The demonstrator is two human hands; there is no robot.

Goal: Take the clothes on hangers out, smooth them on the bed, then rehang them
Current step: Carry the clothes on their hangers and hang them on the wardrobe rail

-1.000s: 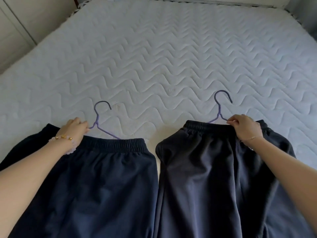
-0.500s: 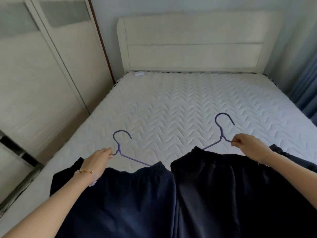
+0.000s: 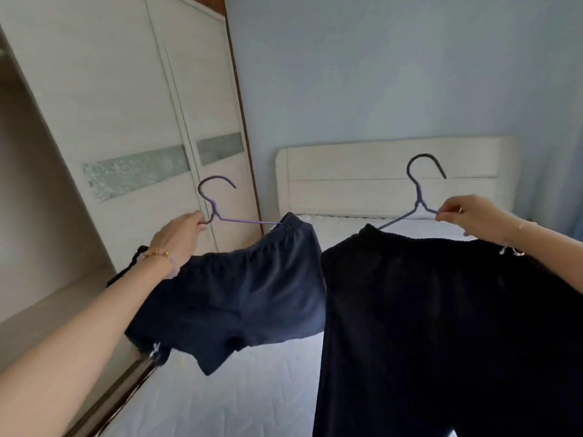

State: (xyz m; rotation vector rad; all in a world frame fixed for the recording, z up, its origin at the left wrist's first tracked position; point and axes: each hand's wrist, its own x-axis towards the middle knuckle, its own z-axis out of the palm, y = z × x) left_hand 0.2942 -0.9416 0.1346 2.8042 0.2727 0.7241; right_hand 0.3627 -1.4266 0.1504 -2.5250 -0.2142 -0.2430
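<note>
i judge i am near the end of the task: both garments sit on their hangers and hang in the air above the bed, so taking them out and smoothing look done. my left hand pinches the left shoulder of the purple hanger, which carries the navy shorts, somewhat bunched and tilted. my right hand pinches the right shoulder of the grey-blue hanger, with the dark trousers draping down on the right. what is left, i think, is turning to the wardrobe on the left and hooking both on a rail, which i cannot see from here
</note>
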